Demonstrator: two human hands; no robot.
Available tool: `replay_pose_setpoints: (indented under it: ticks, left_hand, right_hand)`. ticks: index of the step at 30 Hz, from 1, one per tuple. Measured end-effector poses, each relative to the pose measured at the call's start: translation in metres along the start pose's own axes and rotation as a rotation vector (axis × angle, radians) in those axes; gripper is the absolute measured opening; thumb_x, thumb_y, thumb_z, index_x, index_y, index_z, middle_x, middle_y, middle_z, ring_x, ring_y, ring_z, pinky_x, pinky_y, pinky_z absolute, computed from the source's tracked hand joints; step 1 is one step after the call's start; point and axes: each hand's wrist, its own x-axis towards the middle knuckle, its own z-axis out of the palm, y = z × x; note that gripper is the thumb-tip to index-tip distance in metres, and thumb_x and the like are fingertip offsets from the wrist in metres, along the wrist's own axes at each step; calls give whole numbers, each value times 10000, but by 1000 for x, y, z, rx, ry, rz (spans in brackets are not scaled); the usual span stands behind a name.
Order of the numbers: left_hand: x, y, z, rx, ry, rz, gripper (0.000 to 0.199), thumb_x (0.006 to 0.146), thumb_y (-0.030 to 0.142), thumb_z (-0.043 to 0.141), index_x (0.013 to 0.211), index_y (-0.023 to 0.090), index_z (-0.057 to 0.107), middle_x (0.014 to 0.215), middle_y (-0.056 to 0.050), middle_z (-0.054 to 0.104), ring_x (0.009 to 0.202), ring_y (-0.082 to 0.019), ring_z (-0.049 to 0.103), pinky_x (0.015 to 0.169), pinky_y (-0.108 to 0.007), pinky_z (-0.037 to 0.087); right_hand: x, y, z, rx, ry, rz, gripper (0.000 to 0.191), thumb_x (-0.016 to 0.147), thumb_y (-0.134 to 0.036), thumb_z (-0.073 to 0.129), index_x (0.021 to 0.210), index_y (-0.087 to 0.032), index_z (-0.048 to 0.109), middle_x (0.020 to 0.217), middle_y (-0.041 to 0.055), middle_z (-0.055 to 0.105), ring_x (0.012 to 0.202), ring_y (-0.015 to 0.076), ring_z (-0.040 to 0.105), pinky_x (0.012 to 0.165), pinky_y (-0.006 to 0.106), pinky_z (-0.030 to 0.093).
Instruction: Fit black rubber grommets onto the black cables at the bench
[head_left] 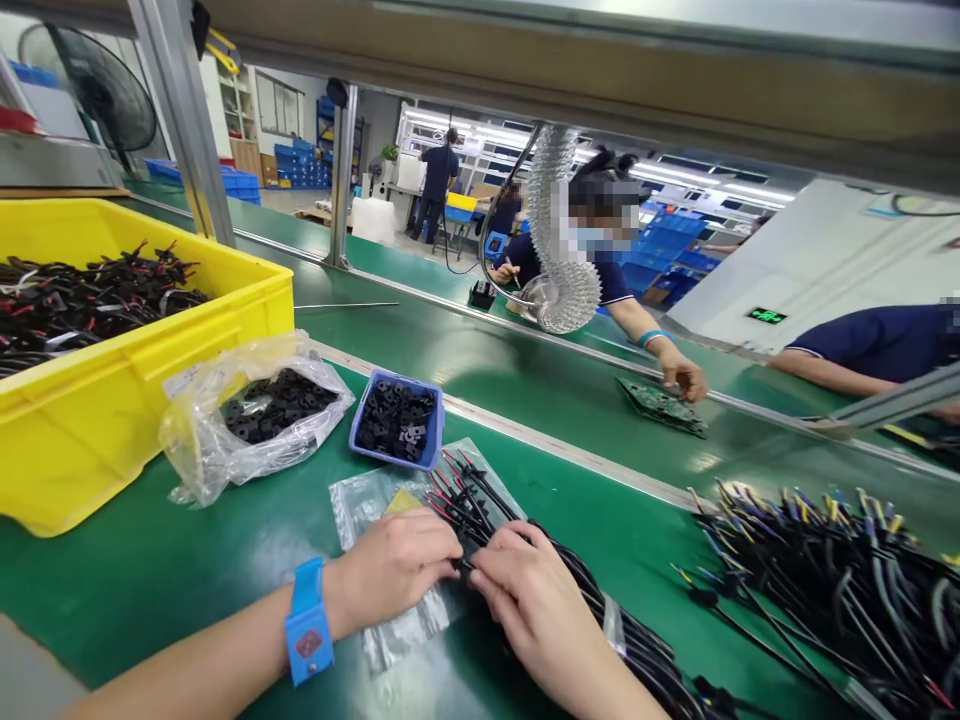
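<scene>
Nearest to the camera are the two forearms, cut off by the lower edge, and a blue wristband (308,622) goes around the left wrist. The left hand (394,565) and the right hand (529,600) almost meet; each one pinches, thumb against fingers, at a small black piece (465,566). This piece is between the fingertips, which hide most of it, so I cannot tell its exact form. Just beyond it lie the red and black wire ends of a cable bundle (649,655). The bundle passes partly behind the right hand, and its lower end is hard to follow. Under the hands is a flat clear bag (360,515), with a yellow patch (403,502) half covered by the left hand.

Beyond the left hand stand a blue bin (390,460) with small black parts and, beside it, an open plastic bag (191,440) with similar parts. The yellow crate (150,385) is cut by the left edge. At right, the cable pile (847,600) runs out of view. Across the bench, a co-worker's hand (682,376) touches a green circuit board (660,405); a ribbed hose (559,290) hides part of this person.
</scene>
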Motion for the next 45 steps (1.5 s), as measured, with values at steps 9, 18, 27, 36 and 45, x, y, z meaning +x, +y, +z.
replay_pose_setpoints:
  ticks: [9, 18, 27, 36, 45]
  left_hand:
    - [5, 8, -3, -159, -79, -260, 90, 788, 157, 585, 792, 174, 673, 741, -24, 670, 707, -160, 592, 687, -231, 438]
    - [6, -1, 5, -596, -19, -600, 107, 636, 157, 673, 742, 140, 661, 650, 3, 618, 622, -134, 552, 571, -205, 415]
    - [8, -2, 12, -741, 2, -660, 149, 573, 169, 717, 693, 123, 642, 640, 6, 610, 611, -127, 552, 592, -224, 420]
    - [8, -1, 9, -843, -39, -713, 201, 528, 133, 728, 703, 137, 629, 599, 43, 576, 587, -108, 535, 591, -222, 418]
    - [7, -5, 19, -713, 2, -691, 182, 520, 166, 750, 648, 122, 628, 576, 34, 575, 549, -105, 514, 533, -207, 386]
  right_hand:
    - [-4, 2, 7, 1, 119, -50, 316, 863, -128, 368, 570, -194, 466, 572, -23, 502, 610, 138, 506, 887, 408, 332]
    - [-5, 8, 11, -91, 250, -118, 300, 874, -128, 390, 658, -203, 584, 604, -21, 567, 620, 132, 535, 909, 405, 302]
    - [-4, 8, 16, -120, 361, -144, 276, 833, -103, 440, 626, -202, 592, 573, -25, 573, 597, 125, 538, 869, 363, 341]
    - [-5, 8, 16, -132, 339, -103, 213, 794, -95, 506, 624, -203, 576, 582, -38, 563, 625, 123, 543, 893, 359, 338]
    - [-4, 8, 26, -145, 402, -135, 289, 810, -72, 430, 577, -198, 546, 530, -44, 544, 582, 110, 537, 894, 337, 337]
